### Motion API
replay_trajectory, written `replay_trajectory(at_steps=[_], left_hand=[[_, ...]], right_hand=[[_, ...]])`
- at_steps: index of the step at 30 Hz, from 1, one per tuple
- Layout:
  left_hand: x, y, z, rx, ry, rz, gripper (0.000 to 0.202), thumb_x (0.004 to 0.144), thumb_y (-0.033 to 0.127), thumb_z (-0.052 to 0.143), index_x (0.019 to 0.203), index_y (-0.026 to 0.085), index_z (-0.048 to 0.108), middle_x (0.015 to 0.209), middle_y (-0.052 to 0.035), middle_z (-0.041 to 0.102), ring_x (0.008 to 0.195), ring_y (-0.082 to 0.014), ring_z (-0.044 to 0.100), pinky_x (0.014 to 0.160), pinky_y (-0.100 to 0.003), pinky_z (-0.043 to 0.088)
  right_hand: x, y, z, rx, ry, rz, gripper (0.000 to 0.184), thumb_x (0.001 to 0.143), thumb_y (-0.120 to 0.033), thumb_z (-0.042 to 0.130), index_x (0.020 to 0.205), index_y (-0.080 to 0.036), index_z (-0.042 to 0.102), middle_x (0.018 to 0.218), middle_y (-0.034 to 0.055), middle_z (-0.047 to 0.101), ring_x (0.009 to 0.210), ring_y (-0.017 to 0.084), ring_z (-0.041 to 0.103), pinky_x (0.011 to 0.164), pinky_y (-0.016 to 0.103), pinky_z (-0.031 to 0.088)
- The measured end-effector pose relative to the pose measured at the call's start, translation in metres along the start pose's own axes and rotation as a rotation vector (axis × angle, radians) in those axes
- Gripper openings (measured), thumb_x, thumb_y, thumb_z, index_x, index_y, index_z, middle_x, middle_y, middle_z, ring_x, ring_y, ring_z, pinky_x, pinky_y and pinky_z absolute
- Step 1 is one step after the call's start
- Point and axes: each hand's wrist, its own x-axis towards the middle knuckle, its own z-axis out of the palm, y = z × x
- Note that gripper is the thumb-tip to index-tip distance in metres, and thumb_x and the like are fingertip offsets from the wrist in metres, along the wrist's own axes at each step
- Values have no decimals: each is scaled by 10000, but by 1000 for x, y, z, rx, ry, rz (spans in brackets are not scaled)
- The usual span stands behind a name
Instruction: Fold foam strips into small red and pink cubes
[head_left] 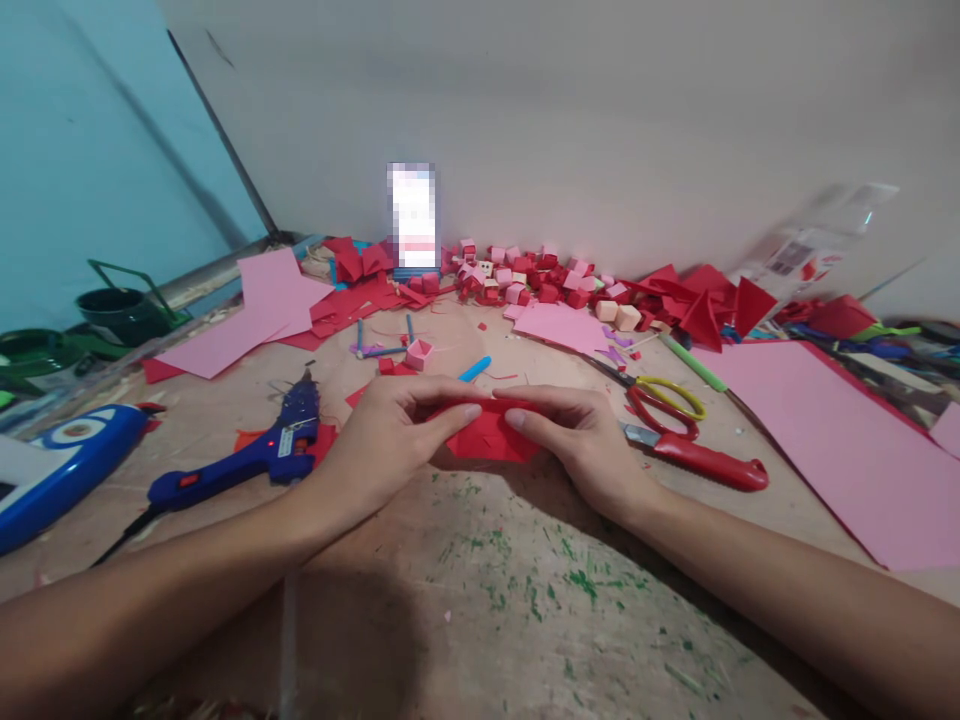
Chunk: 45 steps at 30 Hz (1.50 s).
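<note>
A small piece of red paper [491, 440] is stretched between my two hands, just above the middle of the table. My left hand [416, 420] grips its left end, thumb on top and fingers behind. The right end is pinched the same way by my right hand [566, 425]. Creases cross the paper's face, and its far edge is partly hidden by my fingers. Beyond my left hand lies a blue pen-like stick [475, 369], partly covered. Close to my right hand are a red-handled knife [712, 460] and scissors [664, 405] with yellow and red handles.
A blue glue gun [255, 460] with a lit red light lies at left. Small red and pink paper cubes [532, 275] are heaped at the back, beside a lit phone [412, 215]. Pink sheets [840, 440] lie at right, with a tilted plastic bottle [817, 245] behind.
</note>
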Motion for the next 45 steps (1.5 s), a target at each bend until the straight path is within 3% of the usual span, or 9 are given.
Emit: replay_trajectory(at_steps=[4,10,17,22,25,31,36,41,45], left_hand=[[0,0,-1,-52,-14,3,165,858,227,709,946,255,845,889,-8,831,821,-209,750,865,-336,597],[2,2,-1,-69,-10,-9,152,823,269,736,930,234,838,894,-31,827,818,-227,745,801,-341,595],[0,0,-1,-103,-14,3,136,844,289,733,907,208,823,877,-24,817,787,-200,721,717,-288,551],[1,1,-1,-92,-10,-13,165,856,274,721,965,189,811,887,-34,809,766,-201,719,675,-286,547],[-1,3,1,-86,-1,-17,154,847,256,726,968,193,800,902,-31,805,785,-202,729,695,-286,568],[-1,1,3,-85,-14,-22,164,830,259,754,977,197,794,940,-24,804,802,-189,729,711,-269,573],[2,-1,1,-56,-89,-42,145,878,313,721,889,193,802,823,0,789,726,-159,692,633,-236,508],[3,-3,0,-10,-47,-33,177,874,304,707,769,190,792,731,17,757,661,-134,624,603,-229,444],[4,-2,-3,1,-40,-38,205,863,339,707,760,189,802,720,7,756,669,-144,605,608,-239,417]], right_hand=[[0,1,0,-15,38,-7,187,793,-239,757,927,-312,865,947,23,844,880,225,748,795,369,595],[-1,0,-1,-60,27,10,216,788,-227,701,901,-295,872,856,31,835,670,175,686,591,292,535],[-2,0,-1,-26,9,3,221,785,-205,696,892,-288,870,834,18,832,682,175,698,648,307,556],[-2,-2,1,70,-76,39,301,736,-239,840,1034,-283,845,1056,36,830,930,227,755,838,364,596],[-2,-3,3,124,-66,77,299,753,-286,854,1051,-262,834,1089,54,822,973,234,754,879,379,591],[0,-1,3,-39,-60,68,131,815,-302,791,860,-187,834,842,54,816,723,173,709,700,294,565],[1,0,2,-55,-44,67,123,786,-290,795,815,-174,823,789,46,802,688,162,693,635,264,537],[2,1,2,-14,-46,104,102,745,-271,812,781,-175,808,696,20,763,605,143,649,571,253,500],[2,-1,2,-16,-68,135,152,767,-321,800,795,-171,809,742,34,776,631,150,649,601,266,500]])
